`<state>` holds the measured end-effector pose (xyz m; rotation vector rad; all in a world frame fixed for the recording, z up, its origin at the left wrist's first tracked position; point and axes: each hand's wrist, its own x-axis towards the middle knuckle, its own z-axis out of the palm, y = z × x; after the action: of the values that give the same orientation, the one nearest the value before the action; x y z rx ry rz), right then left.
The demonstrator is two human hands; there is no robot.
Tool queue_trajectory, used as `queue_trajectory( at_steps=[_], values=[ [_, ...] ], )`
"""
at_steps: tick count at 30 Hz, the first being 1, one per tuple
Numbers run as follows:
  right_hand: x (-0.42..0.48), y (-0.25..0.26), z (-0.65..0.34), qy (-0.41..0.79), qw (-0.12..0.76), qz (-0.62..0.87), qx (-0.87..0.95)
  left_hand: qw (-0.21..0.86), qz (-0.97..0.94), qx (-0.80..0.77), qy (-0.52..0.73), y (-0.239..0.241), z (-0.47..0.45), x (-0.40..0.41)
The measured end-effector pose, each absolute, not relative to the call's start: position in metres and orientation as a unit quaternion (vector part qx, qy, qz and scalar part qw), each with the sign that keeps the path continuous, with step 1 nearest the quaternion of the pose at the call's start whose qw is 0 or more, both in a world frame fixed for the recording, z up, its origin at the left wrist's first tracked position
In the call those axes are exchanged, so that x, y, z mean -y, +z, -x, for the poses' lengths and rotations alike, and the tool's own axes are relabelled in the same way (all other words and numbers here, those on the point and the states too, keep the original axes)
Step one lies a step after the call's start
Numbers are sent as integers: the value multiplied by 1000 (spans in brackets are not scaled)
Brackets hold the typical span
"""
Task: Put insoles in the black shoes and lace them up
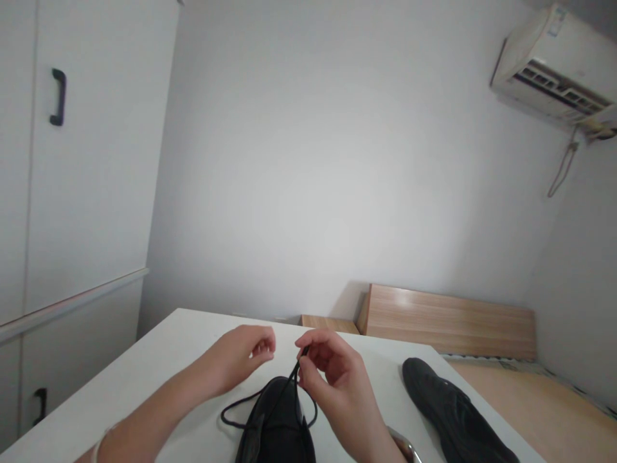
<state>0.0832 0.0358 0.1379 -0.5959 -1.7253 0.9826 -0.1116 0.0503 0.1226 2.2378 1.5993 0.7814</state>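
Observation:
A black shoe (277, 418) lies on the white table in front of me, its toe pointing away. My right hand (332, 376) pinches the black shoelace (295, 373) between thumb and fingertips, and the strands run up taut from the shoe to it. Loops of the same lace spread out on both sides of the shoe. Left of that pinch, my left hand (253, 350) hovers above the toe with its fingers curled in. No lace shows in the left hand, and it is apart from the right one.
A second black shoe (456, 411) lies on the right part of the white table (193, 337). Beyond the table stand a wooden headboard (448, 318) and a bed base (530, 399). A white cabinet (91, 193) is on the left, and an air conditioner (559, 71) hangs upper right.

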Motion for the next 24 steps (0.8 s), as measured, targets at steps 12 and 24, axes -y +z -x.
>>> queue_trajectory(
  at_steps=[12,24],
  values=[
    [-31,143,-87,426,486,271,713,119,-808,-572,78,42,123,-90],
    [-31,145,-96,301,530,275,744,204,-769,-513,323,69,112,-92]
  ],
)
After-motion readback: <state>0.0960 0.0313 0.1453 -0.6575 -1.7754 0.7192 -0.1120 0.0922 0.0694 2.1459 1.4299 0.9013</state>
